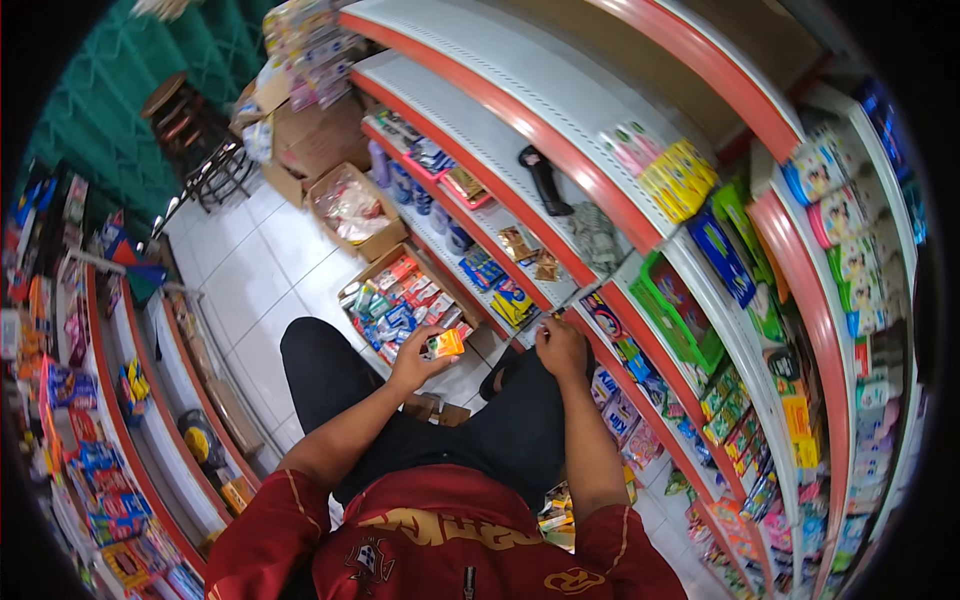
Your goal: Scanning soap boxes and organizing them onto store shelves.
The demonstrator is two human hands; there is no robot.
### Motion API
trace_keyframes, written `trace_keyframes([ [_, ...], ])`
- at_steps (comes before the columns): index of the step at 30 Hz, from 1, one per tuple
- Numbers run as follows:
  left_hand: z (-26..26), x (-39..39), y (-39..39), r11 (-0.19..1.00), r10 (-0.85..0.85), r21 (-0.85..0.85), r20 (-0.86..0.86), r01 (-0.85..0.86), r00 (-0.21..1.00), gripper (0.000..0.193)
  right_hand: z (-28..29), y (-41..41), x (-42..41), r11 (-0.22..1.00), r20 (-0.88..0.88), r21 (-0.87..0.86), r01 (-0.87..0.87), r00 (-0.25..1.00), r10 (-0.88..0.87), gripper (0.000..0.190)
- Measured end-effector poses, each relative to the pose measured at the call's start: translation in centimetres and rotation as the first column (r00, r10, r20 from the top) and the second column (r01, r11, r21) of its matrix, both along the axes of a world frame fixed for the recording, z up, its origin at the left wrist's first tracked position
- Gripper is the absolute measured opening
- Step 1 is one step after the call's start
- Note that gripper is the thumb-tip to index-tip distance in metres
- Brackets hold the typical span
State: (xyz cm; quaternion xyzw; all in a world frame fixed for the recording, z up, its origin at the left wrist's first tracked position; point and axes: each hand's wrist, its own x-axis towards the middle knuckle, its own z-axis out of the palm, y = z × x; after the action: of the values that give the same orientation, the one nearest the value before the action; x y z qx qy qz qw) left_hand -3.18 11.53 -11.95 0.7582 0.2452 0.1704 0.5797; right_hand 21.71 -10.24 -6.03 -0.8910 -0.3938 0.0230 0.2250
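Observation:
My left hand (421, 361) is closed around a small orange and yellow box (448, 343), just above the near side of an open cardboard box (468, 309) filled with small boxed items in red, white, blue and green. Over my knee, beside the lower shelves, is my right hand (561, 346), its fingers bent inward; whether anything small lies between them cannot be told. Yellow and blue packets (512, 301) lie on the low shelf left of that hand.
Red-edged metal shelves (510, 112) rise close on the right, holding a green plastic basket (679, 315) and a black handheld device (545, 180). A second open carton (356, 210) sits behind the first. Low shelving (161, 420) lines the left, with a stool (166, 94) farther back.

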Motion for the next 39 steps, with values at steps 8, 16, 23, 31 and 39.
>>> trace_keyframes([
  [8, 10.0, 9.6, 0.6, 0.983, -0.119, -0.093, 0.332, 0.158, 0.936, 0.071, 1.0, -0.1, 0.9, 0.998, -0.069, -0.058, -0.006, 0.998, 0.002, 0.019],
  [16, 31.0, 20.8, 5.8, 0.873, -0.227, 0.488, 0.421, -0.008, 0.878, 0.055, 0.4, 0.7, 1.3, 0.991, -0.144, -0.134, 0.004, 0.989, -0.023, 0.022],
  [23, 35.1, 30.3, 9.3, 0.817, -0.405, 0.550, 0.330, 0.175, 0.853, 0.053, 0.4, 1.5, 1.3, 0.993, -0.077, -0.110, 0.038, 0.996, -0.046, 0.022],
  [31, 36.9, 37.8, 8.2, 0.755, -0.481, 0.550, 0.093, 0.357, 0.872, 0.053, -1.0, 0.9, 2.0, 0.996, -0.040, -0.073, 0.058, 0.997, -0.061, 0.025],
  [39, 34.4, 41.5, 8.7, 0.780, -0.623, 0.247, 0.220, 0.575, 0.750, 0.064, 0.5, 1.5, 2.2, 0.975, -0.178, -0.220, 0.044, 0.980, -0.084, 0.033],
])
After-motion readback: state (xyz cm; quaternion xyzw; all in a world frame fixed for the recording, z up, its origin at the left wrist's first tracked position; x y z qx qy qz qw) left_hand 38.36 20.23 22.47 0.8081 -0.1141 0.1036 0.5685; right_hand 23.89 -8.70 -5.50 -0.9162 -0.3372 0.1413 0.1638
